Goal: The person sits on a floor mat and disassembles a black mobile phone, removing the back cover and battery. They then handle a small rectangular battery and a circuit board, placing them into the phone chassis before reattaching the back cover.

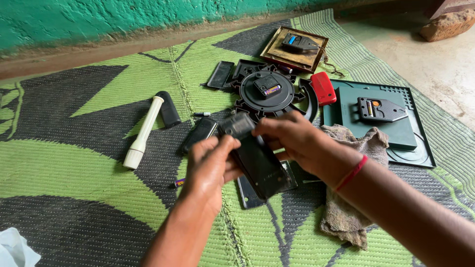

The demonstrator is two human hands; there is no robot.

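Both hands hold a long black remote control [260, 165] over the mat, tilted with its near end low. My left hand [212, 167] grips its left side. My right hand [296, 139], with a red thread on the wrist, holds the upper end, where a small black cover piece [237, 124] sits at the fingertips. Under the remote lies a flat dark panel [246, 194]. Another black remote [199, 134] rests on the mat just left of the hands.
On the green and black woven mat [74, 168] lie a white torch [143, 131], a black oblong case [168, 108], a round black clock back [267, 91], a red device [323, 87], a dark green square clock back [381, 118], a framed clock [296, 48], a grey rag [346, 217], a small battery [178, 182].
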